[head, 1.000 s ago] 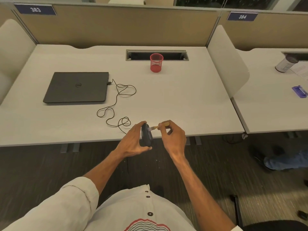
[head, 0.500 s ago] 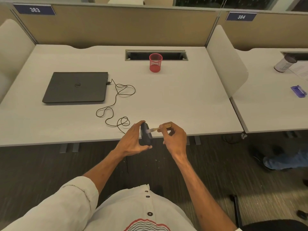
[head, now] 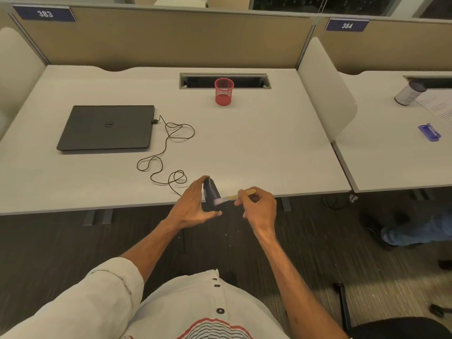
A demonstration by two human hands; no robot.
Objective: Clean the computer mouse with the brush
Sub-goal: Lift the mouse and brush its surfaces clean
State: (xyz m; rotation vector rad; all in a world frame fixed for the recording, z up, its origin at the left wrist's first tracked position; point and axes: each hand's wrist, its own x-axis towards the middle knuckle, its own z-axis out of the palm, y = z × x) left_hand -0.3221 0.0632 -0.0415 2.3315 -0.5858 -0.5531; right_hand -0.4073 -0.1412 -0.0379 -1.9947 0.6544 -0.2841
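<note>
A: Two hands share the job. The left hand [head: 193, 206] holds the mouse [head: 210, 194] on edge, in the air at the near edge of the tabletop [head: 244, 143], clamped between fingers [head: 197, 189] above and thumb [head: 215, 213] below.
B: And the right hand [head: 259, 206]?
A: It pinches the wooden handle of the brush [head: 234, 197], and the pale bristles touch the mouse's face.
B: How will the mouse handle?
A: Light and rigid, I'd judge, with a smooth shell that may slip. Gripping opposite edges looks right, since it leaves the face free.
B: Anything to mind?
A: The cable [head: 166, 152] trails to the laptop [head: 107, 127], so a tug could twist the mouse. The brush is light; a mid-handle pinch should do.
</note>
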